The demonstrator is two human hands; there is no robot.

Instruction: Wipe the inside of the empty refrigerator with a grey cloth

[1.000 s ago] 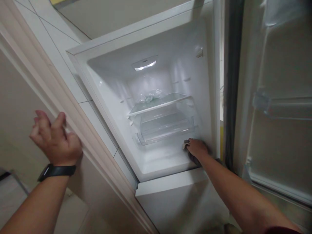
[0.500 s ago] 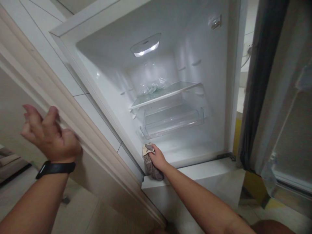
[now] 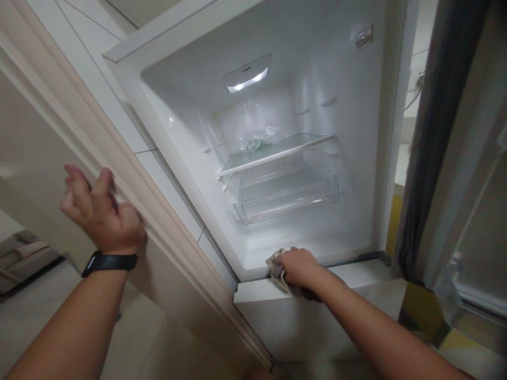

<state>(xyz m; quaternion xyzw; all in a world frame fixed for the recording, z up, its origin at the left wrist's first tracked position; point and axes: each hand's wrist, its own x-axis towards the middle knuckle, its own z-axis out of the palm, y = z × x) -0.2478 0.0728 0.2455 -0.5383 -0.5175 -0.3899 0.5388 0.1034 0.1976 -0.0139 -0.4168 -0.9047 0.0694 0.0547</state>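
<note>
An open white fridge compartment (image 3: 348, 158) is in front of me, lit from its ceiling lamp (image 3: 246, 78). My right hand (image 3: 298, 266) is closed on a crumpled grey-brown cloth (image 3: 277, 269) and presses it on the front lip of the fridge floor, near the middle. My left hand (image 3: 101, 211), with a black watch at the wrist, hovers beside the wooden door frame (image 3: 119, 174) to the left; its fingers are loosely curled and apart and hold nothing.
A glass shelf (image 3: 273, 150) carries a crumpled clear plastic bag (image 3: 253, 141); below it sits a clear drawer (image 3: 287, 198). The fridge door (image 3: 467, 158) hangs open at right with a dark seal. The closed lower compartment (image 3: 309, 311) lies beneath. Tiled floor lies at left.
My right hand swept the cloth from the right of the fridge floor to its left front corner, then back toward the middle of the front lip. My left hand stayed near the frame.
</note>
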